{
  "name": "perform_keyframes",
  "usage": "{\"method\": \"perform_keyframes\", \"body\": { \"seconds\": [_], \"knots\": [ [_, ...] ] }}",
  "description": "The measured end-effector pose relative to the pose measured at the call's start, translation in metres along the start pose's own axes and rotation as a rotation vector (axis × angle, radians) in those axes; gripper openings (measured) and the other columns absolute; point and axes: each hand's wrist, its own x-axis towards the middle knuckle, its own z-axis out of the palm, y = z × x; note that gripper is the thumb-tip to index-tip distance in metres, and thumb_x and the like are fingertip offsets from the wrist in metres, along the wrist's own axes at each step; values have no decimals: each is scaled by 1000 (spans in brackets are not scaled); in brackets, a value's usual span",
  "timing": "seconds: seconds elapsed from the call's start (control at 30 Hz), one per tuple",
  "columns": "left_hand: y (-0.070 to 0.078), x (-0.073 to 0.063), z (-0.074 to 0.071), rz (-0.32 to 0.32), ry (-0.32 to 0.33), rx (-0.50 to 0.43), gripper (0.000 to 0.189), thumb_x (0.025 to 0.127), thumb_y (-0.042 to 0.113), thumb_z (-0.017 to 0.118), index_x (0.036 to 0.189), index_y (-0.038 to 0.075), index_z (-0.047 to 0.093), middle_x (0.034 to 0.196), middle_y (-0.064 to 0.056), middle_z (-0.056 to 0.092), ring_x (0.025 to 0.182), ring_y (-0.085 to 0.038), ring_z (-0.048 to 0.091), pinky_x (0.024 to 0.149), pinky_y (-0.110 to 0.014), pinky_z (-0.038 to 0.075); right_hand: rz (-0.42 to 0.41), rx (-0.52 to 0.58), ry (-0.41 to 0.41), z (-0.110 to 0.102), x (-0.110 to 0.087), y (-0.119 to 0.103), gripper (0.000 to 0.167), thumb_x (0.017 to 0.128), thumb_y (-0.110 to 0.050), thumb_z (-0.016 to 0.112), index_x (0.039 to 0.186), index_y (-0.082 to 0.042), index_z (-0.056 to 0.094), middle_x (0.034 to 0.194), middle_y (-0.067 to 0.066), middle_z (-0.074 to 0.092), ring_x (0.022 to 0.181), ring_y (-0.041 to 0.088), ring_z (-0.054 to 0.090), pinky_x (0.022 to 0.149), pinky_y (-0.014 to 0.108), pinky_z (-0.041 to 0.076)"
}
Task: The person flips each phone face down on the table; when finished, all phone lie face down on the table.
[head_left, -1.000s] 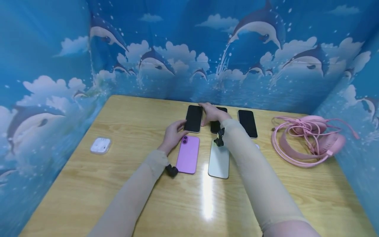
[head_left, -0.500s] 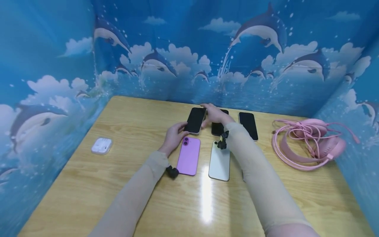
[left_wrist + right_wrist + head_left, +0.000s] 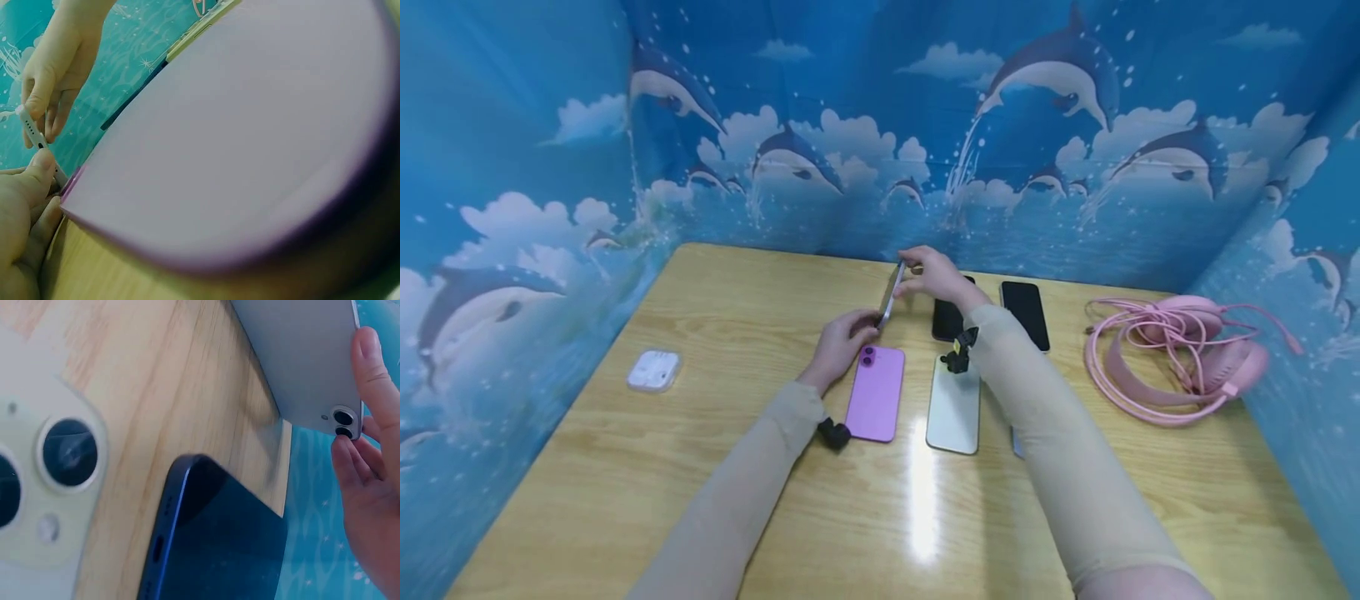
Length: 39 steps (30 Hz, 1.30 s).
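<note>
The held phone (image 3: 306,369), face-up 0.5 seconds ago, is now tipped steeply edge-up, its back turned toward 3 o'clock.

The tilted smartphone (image 3: 300,356) I hold has a smooth, matt-looking back and glossy camera lenses (image 3: 343,417). The purple smartphone (image 3: 876,396) shows a smooth satin back; the blue-edged smartphone (image 3: 231,550) has a glassy, shiny screen. My worktop (image 3: 760,325) is glossy, wood-grained, my sleeves (image 3: 715,500) matt cloth, the backdrop (image 3: 850,208) printed cloth, the headphones (image 3: 1232,367) plastic-looking.
</note>
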Motion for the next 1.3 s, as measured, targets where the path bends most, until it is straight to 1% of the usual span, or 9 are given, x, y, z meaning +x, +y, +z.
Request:
{"method": "perform_keyframes", "body": {
  "seconds": [0.07, 0.2, 0.3, 0.5, 0.6, 0.7, 0.87, 1.07, 1.3],
  "knots": [
    [-1, 0, 0, 12, -9, 1, 42, 90, 13, 64, 131, 7, 55, 125, -9, 61, 111, -18, 60, 95, -26, 49, -13, -8, 10, 2, 2, -2, 83, 76, -30, 80, 144, -3, 41, 137, 14, 44, 121, 27, 47, 102, 37, 43],
    [0, 0, 1, 37, -15, -76, 53, 91, 5, 62, 141, 9, 44, 128, -13, 59, 113, -21, 59, 93, -25, 50, -23, -12, 21, 6, 5, -6, 83, 76, -31, 79, 144, -4, 41, 141, 14, 42, 125, 27, 44, 105, 37, 41],
    [1, -1, 0, 82, -3, -122, 63, 89, -2, 62, 145, 11, 37, 133, -15, 54, 116, -25, 57, 95, -26, 48, -27, -5, 21, 8, 7, -10, 82, 77, -30, 79, 144, -4, 40, 143, 14, 39, 128, 28, 42, 105, 38, 41],
    [-1, -2, -3, 211, 49, -9, 70, 84, 0, 68, 146, 17, 40, 148, -12, 37, 134, -25, 39, 108, -36, 37, 0, 1, -17, 13, 11, -14, 83, 80, -35, 74, 148, -10, 34, 150, 11, 32, 136, 27, 32, 108, 43, 36],
    [-3, -3, -4, 256, 70, 44, 68, 84, 4, 69, 144, 22, 42, 151, -10, 35, 138, -20, 31, 111, -39, 32, 40, 32, -37, 16, 10, -12, 87, 81, -39, 72, 152, -16, 26, 155, 7, 26, 140, 26, 26, 111, 45, 32],
    [-4, -3, -3, 270, 92, 53, 65, 84, 8, 70, 142, 22, 45, 148, -11, 39, 138, -17, 32, 111, -40, 31, 78, 96, -65, 20, 9, -10, 95, 81, -38, 74, 154, -22, 16, 157, 5, 20, 141, 26, 23, 110, 46, 32],
    [-3, -4, -2, 251, 123, 52, 63, 82, 11, 72, 140, 15, 47, 146, -13, 41, 136, -17, 35, 111, -37, 32, 94, 143, -86, 28, 9, -5, 103, 79, -37, 77, 155, -24, 9, 158, 9, 15, 141, 27, 23, 109, 45, 34],
    [-2, -4, 0, 140, 145, 54, 64, 80, 15, 76, 139, 16, 49, 146, -6, 42, 133, -16, 39, 108, -27, 35, 84, 137, -63, 34, 8, -1, 101, 78, -35, 79, 154, -18, 15, 157, 10, 20, 139, 29, 27, 109, 41, 35],
    [-1, -3, -2, 27, 160, 63, 64, 78, 22, 79, 136, 15, 53, 144, -7, 46, 130, -20, 44, 107, -30, 38, 95, 85, -56, 41, 5, 6, 99, 74, -42, 79, 153, -20, 23, 155, 6, 26, 138, 24, 30, 112, 39, 31]
  ]
}}
